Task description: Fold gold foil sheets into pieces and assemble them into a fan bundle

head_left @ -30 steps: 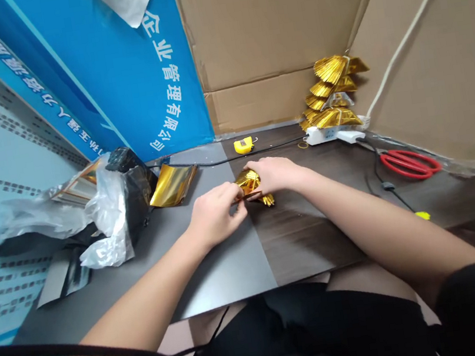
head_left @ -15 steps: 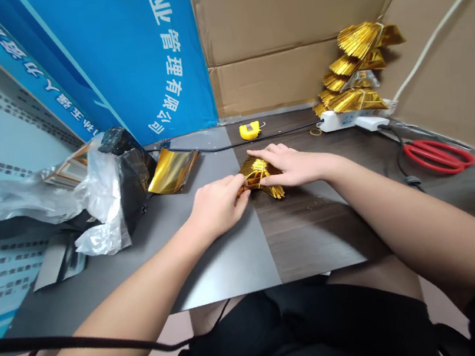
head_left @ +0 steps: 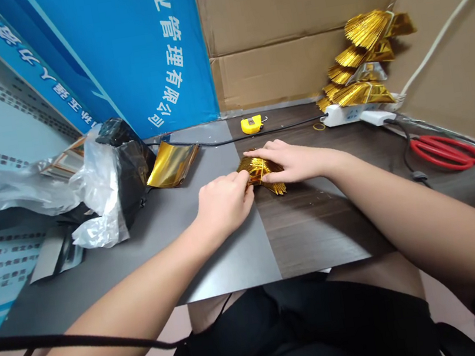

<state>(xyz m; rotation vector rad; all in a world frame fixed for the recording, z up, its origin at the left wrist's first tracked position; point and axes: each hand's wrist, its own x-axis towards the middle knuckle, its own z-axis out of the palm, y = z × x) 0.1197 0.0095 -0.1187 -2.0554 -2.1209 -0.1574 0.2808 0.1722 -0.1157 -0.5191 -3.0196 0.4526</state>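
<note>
A bundle of pleated gold foil paper [head_left: 258,167] lies on the desk under both of my hands, its folded edges fanned at the far and near sides. A thin band crosses its middle. My left hand [head_left: 227,201] is closed on the bundle's left end, thumb and fingertips pinching it. Over the right part rests my right hand [head_left: 295,159], fingers stretched out across the far side and thumb apart on the near side. It touches the pleats without closing round them, and it hides part of the bundle.
Flat gold foil sheets [head_left: 173,164] lie at left, beside a clear plastic bag [head_left: 103,189]. Behind my hands are a yellow tape measure [head_left: 251,124] and a black cable. Finished-looking gold fans [head_left: 365,63] are stacked above a white power strip [head_left: 346,114]. Red-handled scissors [head_left: 445,151] lie at right.
The camera view has shifted slightly. Both hands stay on the gold foil bundle; the right fingers and the pleats under them have moved only a little.
</note>
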